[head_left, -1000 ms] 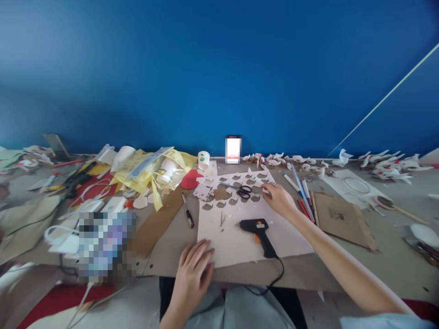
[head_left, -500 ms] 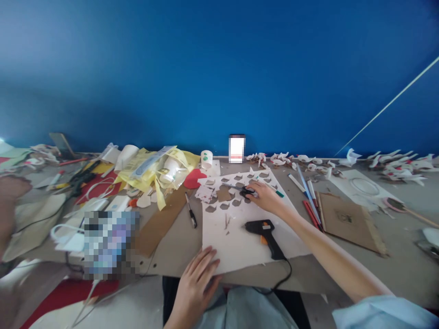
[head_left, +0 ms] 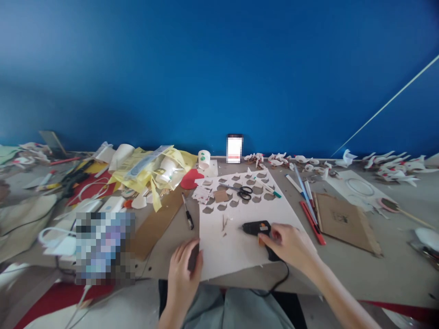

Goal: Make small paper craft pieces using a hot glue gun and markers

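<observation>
"What's lying on the table (head_left: pixel 380 274)?"

"Paper (head_left: pixel 229 251): holes (head_left: pixel 208 210) are filling its far part; the near part is lying uncut."

"What's being held?"

"Left hand (head_left: pixel 182 264) is curving loosely, empty, at its edge; right hand (head_left: pixel 295 244) is gripping the glue gun (head_left: pixel 254 227) lying on the paper."

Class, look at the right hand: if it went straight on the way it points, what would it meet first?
The black glue gun lying on the white sheet: the right hand is already at its handle, seemingly touching, though one view leaves exact contact unclear.
</observation>
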The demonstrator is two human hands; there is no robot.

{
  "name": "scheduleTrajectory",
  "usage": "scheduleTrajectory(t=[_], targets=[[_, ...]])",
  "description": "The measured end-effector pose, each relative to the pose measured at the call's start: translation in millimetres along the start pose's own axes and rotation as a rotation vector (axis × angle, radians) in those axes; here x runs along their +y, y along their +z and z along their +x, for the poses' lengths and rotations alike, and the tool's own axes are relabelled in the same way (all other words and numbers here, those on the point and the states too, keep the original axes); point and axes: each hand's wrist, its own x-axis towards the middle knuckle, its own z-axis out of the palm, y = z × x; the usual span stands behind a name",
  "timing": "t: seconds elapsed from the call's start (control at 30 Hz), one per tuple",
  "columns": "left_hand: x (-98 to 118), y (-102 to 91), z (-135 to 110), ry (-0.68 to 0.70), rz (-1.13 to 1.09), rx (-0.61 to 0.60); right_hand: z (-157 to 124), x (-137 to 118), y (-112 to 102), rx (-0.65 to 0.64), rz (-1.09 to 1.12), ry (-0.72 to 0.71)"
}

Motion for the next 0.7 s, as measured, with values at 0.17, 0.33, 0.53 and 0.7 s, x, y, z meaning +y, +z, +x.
scheduleTrajectory(t=[0.17, 0.33, 0.53, 0.7], targets=[[4.7, 2.7, 9.5, 0.009, 0.000, -0.035, -21.0, -4.2, 14.5, -0.014, -0.037, -0.016], [3.4, 2.1, 13.9, 0.018, 0.082, -0.080, -19.9, -3.9, 13.5, -0.032, 0.054, -0.035], [-6.6, -16.8, 67.4, 0.096, 0.205, -0.206, -23.5, 18.0, 6.0, 0.052, 0.313, 0.022], [-11.4, -5.0, 132.1, 0.206, 0.283, -0.264, -29.6, 46.7, 13.8, 0.256, 0.416, 0.207]])
